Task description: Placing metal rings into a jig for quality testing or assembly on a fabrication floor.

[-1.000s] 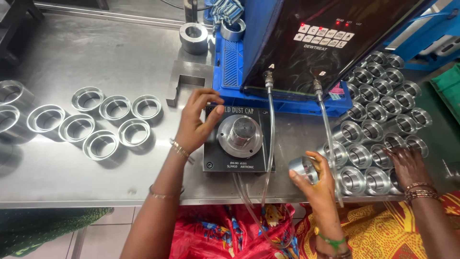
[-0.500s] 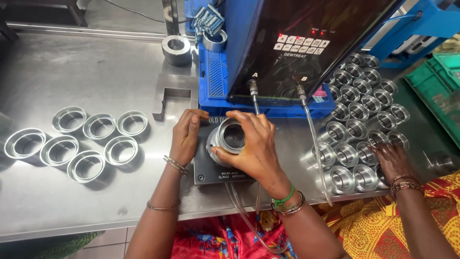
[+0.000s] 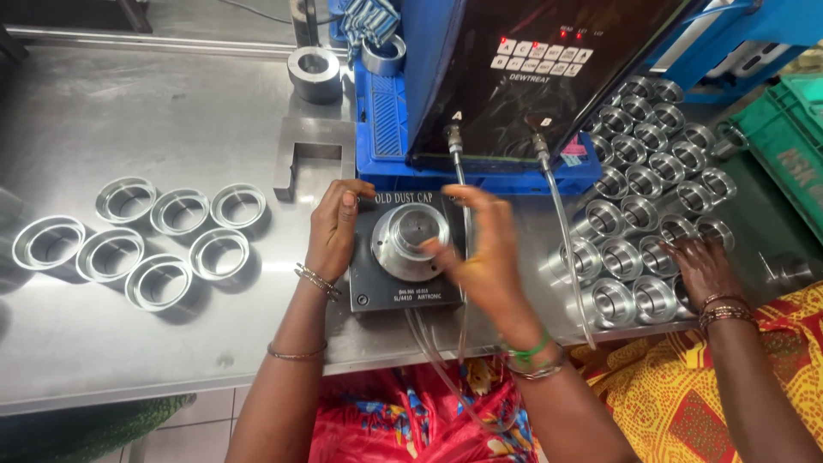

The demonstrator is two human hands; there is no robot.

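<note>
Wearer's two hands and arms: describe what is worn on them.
Both forearms are bare, with no sleeves or gloves. The left hand has a thin beaded bracelet at the wrist and a plain thin bangle further up the forearm. The right hand has a green band beside a metal bangle.

Steel table (image 3: 171, 111): fixture block (image 3: 407, 253) at centre front, a metal cap (image 3: 411, 238) seated on it. Control box (image 3: 531, 77) directly behind. Seven loose rings (image 3: 154, 236) to its left; packed caps (image 3: 651, 197) to its right.
</note>
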